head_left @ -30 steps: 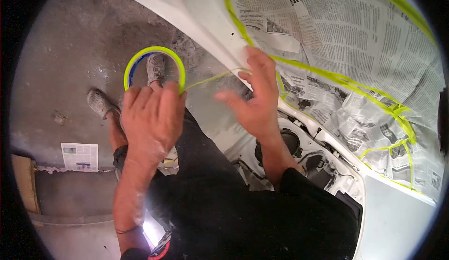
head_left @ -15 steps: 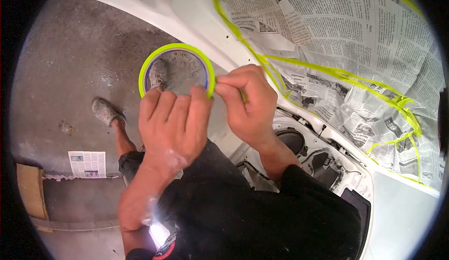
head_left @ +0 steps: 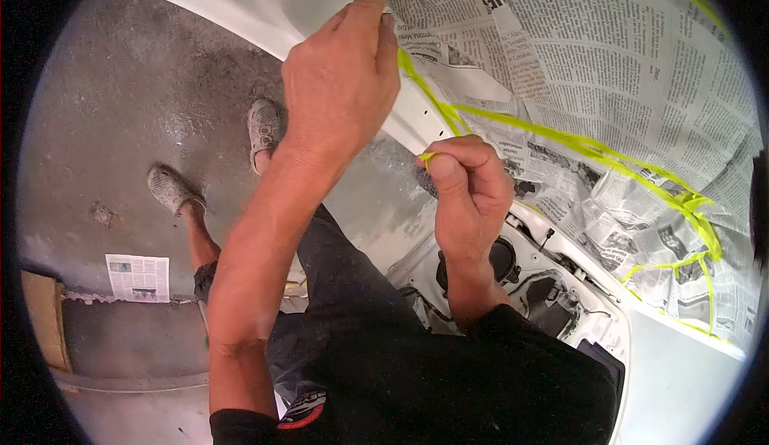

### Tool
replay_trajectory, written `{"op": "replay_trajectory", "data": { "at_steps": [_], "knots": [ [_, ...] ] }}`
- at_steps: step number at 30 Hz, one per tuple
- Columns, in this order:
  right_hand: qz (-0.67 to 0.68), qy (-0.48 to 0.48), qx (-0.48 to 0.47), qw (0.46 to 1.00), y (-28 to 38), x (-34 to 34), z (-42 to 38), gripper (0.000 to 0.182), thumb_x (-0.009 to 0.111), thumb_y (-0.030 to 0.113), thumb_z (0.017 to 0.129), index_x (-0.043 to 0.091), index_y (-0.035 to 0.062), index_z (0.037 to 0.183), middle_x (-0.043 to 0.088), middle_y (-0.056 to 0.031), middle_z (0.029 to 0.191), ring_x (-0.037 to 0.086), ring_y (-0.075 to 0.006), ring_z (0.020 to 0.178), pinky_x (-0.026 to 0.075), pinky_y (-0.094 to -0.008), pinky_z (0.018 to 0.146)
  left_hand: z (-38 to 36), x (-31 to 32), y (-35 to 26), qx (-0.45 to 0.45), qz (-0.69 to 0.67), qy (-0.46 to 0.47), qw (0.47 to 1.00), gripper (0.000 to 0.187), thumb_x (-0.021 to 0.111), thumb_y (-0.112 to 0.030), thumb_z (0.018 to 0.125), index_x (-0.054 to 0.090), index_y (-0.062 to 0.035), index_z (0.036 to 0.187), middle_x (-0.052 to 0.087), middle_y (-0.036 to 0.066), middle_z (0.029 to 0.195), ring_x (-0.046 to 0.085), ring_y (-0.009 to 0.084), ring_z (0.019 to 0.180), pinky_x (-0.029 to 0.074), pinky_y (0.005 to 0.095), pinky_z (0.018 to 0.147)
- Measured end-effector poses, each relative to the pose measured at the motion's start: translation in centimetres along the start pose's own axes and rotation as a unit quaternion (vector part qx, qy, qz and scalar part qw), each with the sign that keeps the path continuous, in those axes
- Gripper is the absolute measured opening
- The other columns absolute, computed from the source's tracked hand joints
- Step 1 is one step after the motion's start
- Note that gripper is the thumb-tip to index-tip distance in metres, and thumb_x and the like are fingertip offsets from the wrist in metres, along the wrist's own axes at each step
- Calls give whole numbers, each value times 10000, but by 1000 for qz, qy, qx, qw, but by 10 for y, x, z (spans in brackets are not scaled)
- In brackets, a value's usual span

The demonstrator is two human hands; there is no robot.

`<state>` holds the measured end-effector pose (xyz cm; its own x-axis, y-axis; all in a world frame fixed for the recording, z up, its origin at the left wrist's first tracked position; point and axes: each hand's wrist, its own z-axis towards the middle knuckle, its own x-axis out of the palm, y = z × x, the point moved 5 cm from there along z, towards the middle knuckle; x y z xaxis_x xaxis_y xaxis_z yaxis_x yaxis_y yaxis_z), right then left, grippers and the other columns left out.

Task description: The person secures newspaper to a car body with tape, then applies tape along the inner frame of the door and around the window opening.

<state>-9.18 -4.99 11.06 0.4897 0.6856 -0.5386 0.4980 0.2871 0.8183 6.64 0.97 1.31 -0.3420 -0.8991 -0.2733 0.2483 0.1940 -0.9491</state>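
Note:
My left hand (head_left: 340,92) is raised at the top of the view, over the white car panel's edge (head_left: 264,24). One finger points up past the frame's top; the others look curled, and what they hold is hidden. Lower and to the right, my right hand (head_left: 474,197) pinches a short bit of yellow-green masking tape (head_left: 427,159) between thumb and forefinger. Newspaper sheets (head_left: 593,52) cover the area to the right, bordered by strips of the same tape (head_left: 553,131). The tape roll does not show.
An opened white car door (head_left: 605,329) with exposed inner parts and a round black speaker (head_left: 498,261) lies under my right forearm. My shoes (head_left: 172,189) stand on the grey floor (head_left: 104,124). A newspaper page (head_left: 138,277) and a cardboard piece (head_left: 44,321) lie at lower left.
My left hand, which held the tape roll, has moved up and away from my right hand. The roll has gone from sight. My right hand has shifted slightly right and down, still pinching tape.

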Motion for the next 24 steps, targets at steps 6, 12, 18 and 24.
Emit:
{"op": "replay_trajectory", "data": {
  "at_steps": [6,12,18,24],
  "knots": [
    [30,-34,-50,998,3,-8,1,147,684,8,962,653,-17,1103,632,-93,1059,574,-120,867,464,-246,761,-4,26,-17,7,171,104,980,717,616,-72,889,378,2,1561,685,149,754,664,291,554,553,418,550],
    [-7,3,-137,991,25,-4,17,156,710,-6,926,681,11,1078,666,-146,1023,627,-196,829,502,-283,723,6,41,-12,3,197,103,975,642,645,-27,872,504,-67,1497,678,117,784,645,281,593,529,396,564],
    [-103,10,-182,978,54,3,46,213,747,-38,868,735,44,1064,684,-144,980,651,-231,773,526,-304,684,-6,15,-6,64,10,-18,998,632,669,-59,882,532,-134,1495,669,80,794,620,282,577,515,396,558],
    [-73,106,-269,955,92,15,43,249,671,-83,862,678,24,1087,658,-176,1015,637,-237,844,523,-338,739,9,21,-25,46,119,94,987,631,689,-188,951,478,-291,1536,699,106,931,681,338,689,552,450,603]
  ]
}}
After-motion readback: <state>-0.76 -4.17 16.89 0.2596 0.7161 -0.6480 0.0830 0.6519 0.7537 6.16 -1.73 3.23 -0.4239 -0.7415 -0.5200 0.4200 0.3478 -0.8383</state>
